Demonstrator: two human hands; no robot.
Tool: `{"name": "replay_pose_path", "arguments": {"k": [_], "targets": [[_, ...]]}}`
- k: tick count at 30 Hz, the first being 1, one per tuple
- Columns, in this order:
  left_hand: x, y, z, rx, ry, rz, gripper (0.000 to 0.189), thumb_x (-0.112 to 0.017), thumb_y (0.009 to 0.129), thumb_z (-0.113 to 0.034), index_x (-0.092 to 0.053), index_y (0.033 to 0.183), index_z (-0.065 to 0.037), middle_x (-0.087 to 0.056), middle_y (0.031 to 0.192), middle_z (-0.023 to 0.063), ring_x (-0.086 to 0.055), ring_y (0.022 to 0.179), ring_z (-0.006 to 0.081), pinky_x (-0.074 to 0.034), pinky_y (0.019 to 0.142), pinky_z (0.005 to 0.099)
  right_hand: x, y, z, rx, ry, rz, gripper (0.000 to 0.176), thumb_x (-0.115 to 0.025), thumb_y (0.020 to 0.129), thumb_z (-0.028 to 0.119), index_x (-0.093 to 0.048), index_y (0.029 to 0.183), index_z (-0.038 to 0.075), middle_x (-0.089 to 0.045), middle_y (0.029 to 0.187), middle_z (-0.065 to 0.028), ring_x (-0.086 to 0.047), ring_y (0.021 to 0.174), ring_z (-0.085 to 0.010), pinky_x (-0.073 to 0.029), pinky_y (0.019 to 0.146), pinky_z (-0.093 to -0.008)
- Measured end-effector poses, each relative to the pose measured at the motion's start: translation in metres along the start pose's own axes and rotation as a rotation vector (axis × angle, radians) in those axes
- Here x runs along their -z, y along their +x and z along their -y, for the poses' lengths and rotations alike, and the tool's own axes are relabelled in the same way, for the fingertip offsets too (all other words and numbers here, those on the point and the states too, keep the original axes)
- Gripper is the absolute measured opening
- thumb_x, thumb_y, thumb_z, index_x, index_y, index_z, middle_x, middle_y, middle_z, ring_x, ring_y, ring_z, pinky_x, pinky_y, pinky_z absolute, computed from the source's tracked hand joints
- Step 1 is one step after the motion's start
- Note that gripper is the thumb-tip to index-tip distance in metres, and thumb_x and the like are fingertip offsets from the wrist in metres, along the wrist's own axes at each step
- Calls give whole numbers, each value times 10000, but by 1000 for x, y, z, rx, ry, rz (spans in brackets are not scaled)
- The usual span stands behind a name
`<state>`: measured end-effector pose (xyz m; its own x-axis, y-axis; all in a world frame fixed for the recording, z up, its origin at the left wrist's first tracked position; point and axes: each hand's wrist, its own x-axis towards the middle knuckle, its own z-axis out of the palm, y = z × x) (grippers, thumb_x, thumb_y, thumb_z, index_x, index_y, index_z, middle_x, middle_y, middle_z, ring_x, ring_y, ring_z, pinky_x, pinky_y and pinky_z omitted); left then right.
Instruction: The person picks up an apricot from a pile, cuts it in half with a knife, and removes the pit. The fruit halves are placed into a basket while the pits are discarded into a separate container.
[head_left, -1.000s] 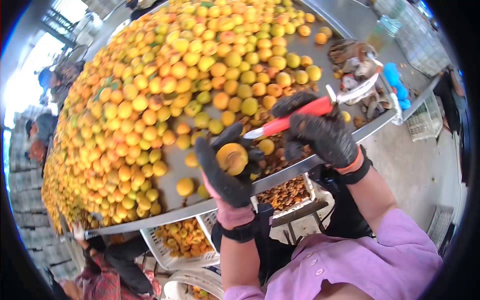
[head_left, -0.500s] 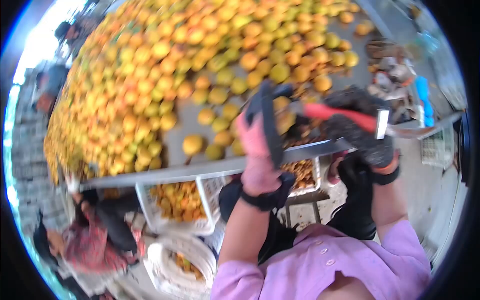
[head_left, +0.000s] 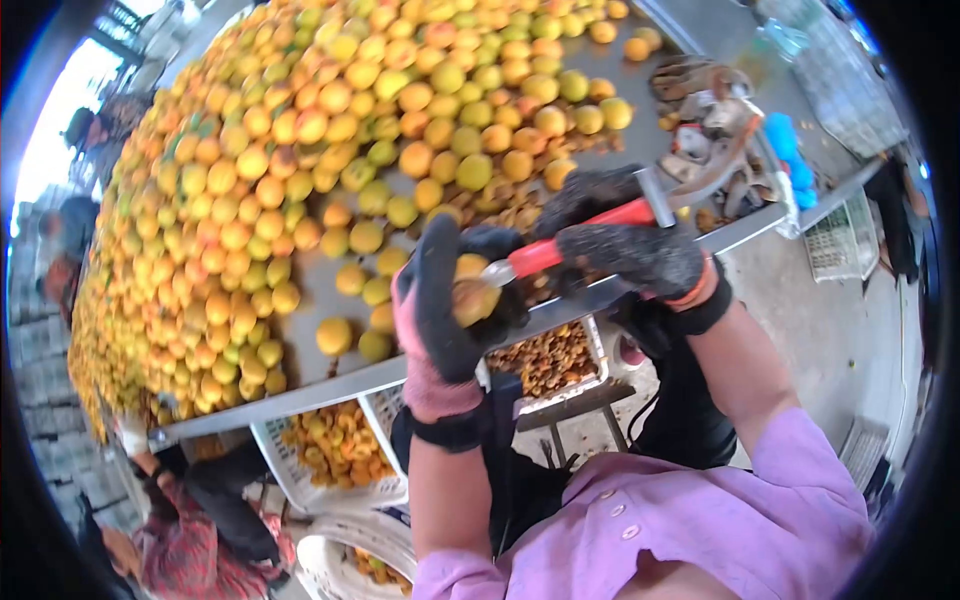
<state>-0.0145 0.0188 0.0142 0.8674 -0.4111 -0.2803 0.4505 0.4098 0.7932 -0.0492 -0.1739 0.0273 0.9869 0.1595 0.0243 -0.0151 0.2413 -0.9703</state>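
Gripping a round yellow-orange fruit (head_left: 470,293) above the grey metal table's edge (head_left: 330,385): black-gloved left hand (head_left: 445,310). Black-gloved right hand (head_left: 625,255) clenched on red-handled knife (head_left: 575,240), blade touching fruit.

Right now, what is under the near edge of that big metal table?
A white crate of orange fruit pieces and a white crate of brown pits. The table rim and the left hand cover their far parts, so how full they are cannot be seen.
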Motion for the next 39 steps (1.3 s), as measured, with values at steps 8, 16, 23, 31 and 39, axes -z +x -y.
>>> {"name": "replay_pose_path", "arguments": {"k": [8, 16, 23, 31, 39], "targets": [[10, 12, 30, -1169, 1050, -62, 303, -508, 898, -258, -586, 1030, 3, -645, 804, 120, -595, 558, 159, -464, 484, 263, -15, -11, -23, 13, 23, -106, 236, -696, 794, 147, -604, 966, 14, -624, 887, -24, -575, 838, -74, -490, 686, -220], [11, 34, 64, -552, 148, -87, 334, -572, 852, -233, -587, 1077, 13, -648, 804, 61, -625, 805, 160, -490, 732, 332, -13, -3, -16, 86, -104, -250, 166, -604, 795, 113, -600, 913, -3, -597, 860, -82, -570, 833, -139, -457, 761, -275], [9, 27, 32, -301, 401, 26, 228, -539, 895, -169, -598, 1036, 0, -620, 815, 30, -603, 784, 146, -466, 716, 255, 13, 11, -30, -231, 237, -169, 314, -601, 758, 196, -580, 958, -44, -620, 815, -122, -609, 599, -202, -489, 462, -281], [52, 22, 49, -951, 1102, -80, 544, -672, 659, -45, -506, 1173, 16, -604, 986, 154, -610, 833, 295, -477, 748, 365, -29, 22, 3, 111, -364, 13, 125, -660, 803, 133, -624, 839, 19, -588, 763, -8, -574, 712, -96, -438, 592, -223], [36, 7, 43, -711, 693, 3, 266, -520, 862, -66, -561, 1112, 16, -624, 964, 123, -598, 818, 201, -487, 716, 310, -12, 24, -8, -42, -2, 16, 160, -678, 799, 142, -621, 876, 13, -604, 798, -7, -557, 729, -86, -448, 605, -254]]}}
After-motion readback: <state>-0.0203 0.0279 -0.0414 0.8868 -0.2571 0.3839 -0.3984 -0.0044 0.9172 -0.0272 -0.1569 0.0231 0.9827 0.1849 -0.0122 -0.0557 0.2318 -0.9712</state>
